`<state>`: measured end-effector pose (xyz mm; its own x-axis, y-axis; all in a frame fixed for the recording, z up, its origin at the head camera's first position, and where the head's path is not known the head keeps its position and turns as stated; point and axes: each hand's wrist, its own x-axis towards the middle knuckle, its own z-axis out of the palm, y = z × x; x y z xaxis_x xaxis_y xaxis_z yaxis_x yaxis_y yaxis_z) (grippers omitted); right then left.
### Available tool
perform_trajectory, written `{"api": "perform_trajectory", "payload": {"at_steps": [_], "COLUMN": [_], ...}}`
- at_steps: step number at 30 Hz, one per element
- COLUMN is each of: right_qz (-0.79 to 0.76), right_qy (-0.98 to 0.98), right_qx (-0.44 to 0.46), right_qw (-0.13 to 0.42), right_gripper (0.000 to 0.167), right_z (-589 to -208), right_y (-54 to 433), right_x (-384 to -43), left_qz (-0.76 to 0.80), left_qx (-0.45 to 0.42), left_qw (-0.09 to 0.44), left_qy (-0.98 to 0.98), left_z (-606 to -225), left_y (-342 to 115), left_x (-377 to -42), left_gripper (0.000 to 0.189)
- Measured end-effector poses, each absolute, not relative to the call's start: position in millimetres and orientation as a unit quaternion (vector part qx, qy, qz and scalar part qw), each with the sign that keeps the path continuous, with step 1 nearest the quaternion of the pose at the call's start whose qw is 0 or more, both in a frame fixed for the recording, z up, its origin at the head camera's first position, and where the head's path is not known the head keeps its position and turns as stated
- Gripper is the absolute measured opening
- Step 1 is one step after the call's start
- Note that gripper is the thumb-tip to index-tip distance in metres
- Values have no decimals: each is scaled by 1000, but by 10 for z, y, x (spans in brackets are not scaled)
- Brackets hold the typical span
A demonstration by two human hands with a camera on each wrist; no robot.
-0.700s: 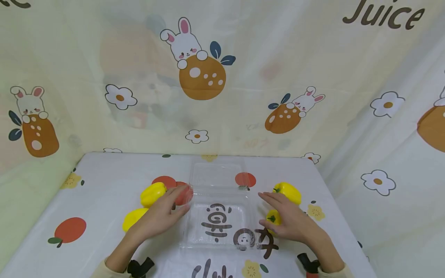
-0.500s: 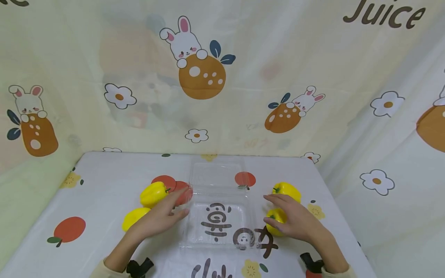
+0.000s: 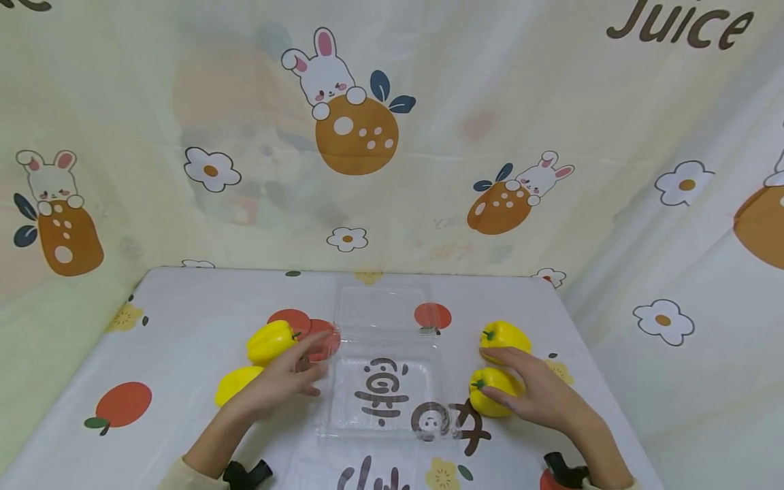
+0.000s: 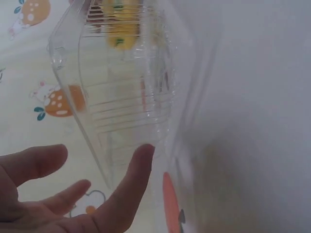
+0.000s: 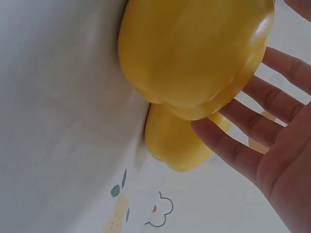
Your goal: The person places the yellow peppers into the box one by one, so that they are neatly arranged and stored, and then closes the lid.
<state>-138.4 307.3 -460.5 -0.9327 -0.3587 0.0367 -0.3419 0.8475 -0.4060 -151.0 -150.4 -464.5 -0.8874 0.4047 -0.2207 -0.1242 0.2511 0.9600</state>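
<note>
My right hand is over the nearer right yellow bell pepper, its thumb across the front and its fingers above. In the right wrist view the fingers are spread, fingertips right at the side of that pepper. Behind it lies another yellow bell pepper. My left hand hovers with loose fingers by the left side of a clear plastic clamshell box, holding nothing. The box stands with its lid folded back. In the left wrist view a fingertip overlaps the box's wall.
Two more yellow bell peppers lie left of the box, one farther and one nearer, partly behind my left forearm. A printed white cloth covers the table. A printed curtain hangs along the back and sides.
My right hand has shifted right, from beside the right peppers to over the nearer one, uncovering more of it. My left fingers have drawn slightly inward. The peppers and box stay put.
</note>
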Motion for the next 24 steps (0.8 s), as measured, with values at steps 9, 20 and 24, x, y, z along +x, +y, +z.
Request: {"api": "perform_trajectory", "payload": {"at_steps": [9,20,24], "right_qz": [-238,-254,-271], "right_qy": [955,952,946], "right_qx": [-175,-171,-176], "right_qw": [21,27,30], "right_gripper": [70,73,74], "right_z": [-4687,-4747,-4784], "right_y": [3183,3276,3300], "right_x": [-1359,-1330,-1337], "left_qz": [624,631,635], "left_qx": [69,45,40], "left_qw": [227,229,229], "left_qy": [745,740,736], "left_z": [-4723,-4788,-4786], "left_y": [-1466,-1425,-1417], "left_x": [-1536,-1547,-1551], "left_gripper": [64,66,65]}}
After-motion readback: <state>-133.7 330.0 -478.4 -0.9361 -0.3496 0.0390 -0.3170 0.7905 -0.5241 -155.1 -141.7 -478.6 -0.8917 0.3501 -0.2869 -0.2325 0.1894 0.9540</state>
